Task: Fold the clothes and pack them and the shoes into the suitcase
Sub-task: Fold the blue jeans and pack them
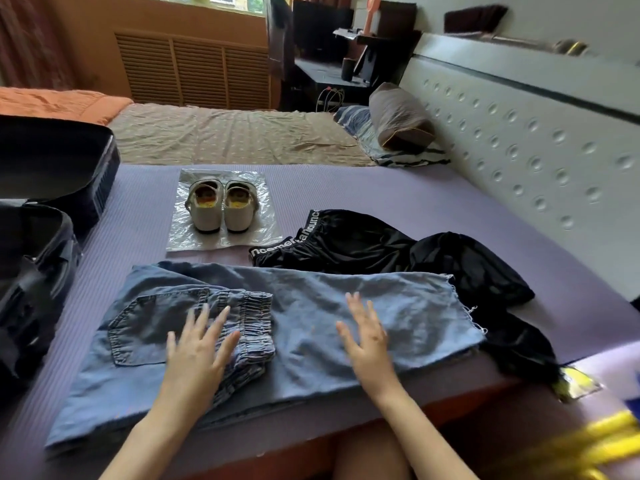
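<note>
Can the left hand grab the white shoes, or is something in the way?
Probably yes. The left hand is open over the jeans, and the shoes sit uncovered on a plastic sheet straight ahead, with nothing between.

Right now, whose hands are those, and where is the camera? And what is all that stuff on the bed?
There is no machine here, only a person packing. The camera sits on the person's head and looks down, so you see what they see. The left hand and the right hand both lie flat, fingers spread, on a pair of blue jeans. They press the cloth and grip nothing. Behind the jeans, two pale shoes stand side by side on a clear plastic sheet. To the right lie crumpled black clothes. Everything rests on a purple mat. At the left edge is a dark suitcase, lying open.
</note>
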